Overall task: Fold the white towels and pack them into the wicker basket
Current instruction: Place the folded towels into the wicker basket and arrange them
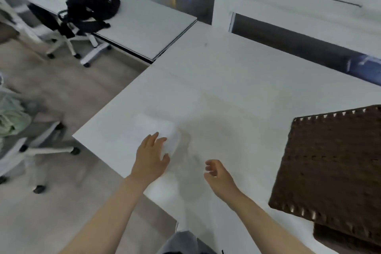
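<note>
Nearest, the right hand (216, 173) hovers over the desk (226, 80) with its fingers (209, 166) loosely curled and holding nothing; it touches no cloth. Just left and a little farther, the left hand (151, 155) lies on the near right corner of the white towel (156, 132), fingers fairly straight and slightly spread, thumb out to the right against a raised fold of cloth. Blur keeps me from telling whether the thumb pinches that fold or only rests on it.

The towel sits close to the desk's left edge, a pale rectangle hardly distinct from the white top, so its outline is hard to read. The wicker basket (334, 163) stands at the right, well apart from the towel; its inside cannot be made out from this angle.

Likely risks: with only one hand on it, the towel could slide or bunch rather than fold squarely. A push leftward might carry it off the edge to the floor (61, 93). A loose fold could also spring open on the carry across to the basket.
</note>
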Demonstrator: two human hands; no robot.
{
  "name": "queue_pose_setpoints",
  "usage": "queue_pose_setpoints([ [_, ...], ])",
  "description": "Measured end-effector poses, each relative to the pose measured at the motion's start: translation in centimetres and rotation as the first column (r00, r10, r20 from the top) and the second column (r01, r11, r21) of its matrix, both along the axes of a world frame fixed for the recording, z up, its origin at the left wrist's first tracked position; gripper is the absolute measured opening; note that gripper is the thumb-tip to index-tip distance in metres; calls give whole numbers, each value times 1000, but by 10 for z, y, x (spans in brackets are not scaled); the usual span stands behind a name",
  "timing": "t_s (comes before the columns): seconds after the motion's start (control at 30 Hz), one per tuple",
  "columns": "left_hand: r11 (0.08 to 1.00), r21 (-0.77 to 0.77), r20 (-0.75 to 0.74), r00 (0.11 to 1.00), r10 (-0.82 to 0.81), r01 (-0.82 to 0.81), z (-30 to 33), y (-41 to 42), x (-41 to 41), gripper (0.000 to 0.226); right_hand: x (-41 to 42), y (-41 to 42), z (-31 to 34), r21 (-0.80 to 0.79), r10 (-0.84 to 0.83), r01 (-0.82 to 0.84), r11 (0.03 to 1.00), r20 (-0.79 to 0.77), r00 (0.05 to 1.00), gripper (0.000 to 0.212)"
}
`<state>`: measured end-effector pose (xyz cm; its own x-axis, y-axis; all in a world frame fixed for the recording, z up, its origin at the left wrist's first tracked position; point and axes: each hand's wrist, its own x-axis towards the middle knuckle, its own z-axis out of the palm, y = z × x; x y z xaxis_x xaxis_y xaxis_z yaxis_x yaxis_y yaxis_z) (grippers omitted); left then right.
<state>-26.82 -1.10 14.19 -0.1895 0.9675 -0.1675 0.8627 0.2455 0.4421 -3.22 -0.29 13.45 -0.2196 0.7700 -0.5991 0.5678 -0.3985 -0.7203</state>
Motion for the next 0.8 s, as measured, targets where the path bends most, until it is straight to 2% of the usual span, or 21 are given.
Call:
queue_pose_setpoints([
  [0.17, 995, -50, 24, 996, 88, -86, -22, -17, -58, 57, -63, 10, -19, -243, -68, 46, 969, -80, 995, 43],
  [0.3, 996, -69, 32, 997, 64, -61, -35, -34, -78, 61, -102, 21, -32, -386, -165, 103, 917, -132, 977, 54],
  [0.43, 996, -70, 67, 996, 52, -47, -44, -41, -85, 62, -130, 34, -36, -497, -305, 165, 852, -216, 927, 38],
  [0.47, 995, -80, 77, 995, 59, -53, -46, -42, -86, 63, -136, 36, -39, -514, -327, 170, 841, -231, 916, 40],
  [0.6, 993, -107, 101, 993, 61, -51, -50, -41, -89, 69, -163, 43, -41, -565, -436, 248, 787, -225, 872, 74],
  [0.73, 989, -73, 175, 975, 137, -125, -49, -41, -95, 69, -187, 51, -36, -575, -471, 255, 778, -264, 842, 63],
  [0.8, 988, -45, 177, 972, 155, -150, -51, -43, -95, 65, -188, 52, -34, -507, -457, 294, 810, -233, 858, 70],
])
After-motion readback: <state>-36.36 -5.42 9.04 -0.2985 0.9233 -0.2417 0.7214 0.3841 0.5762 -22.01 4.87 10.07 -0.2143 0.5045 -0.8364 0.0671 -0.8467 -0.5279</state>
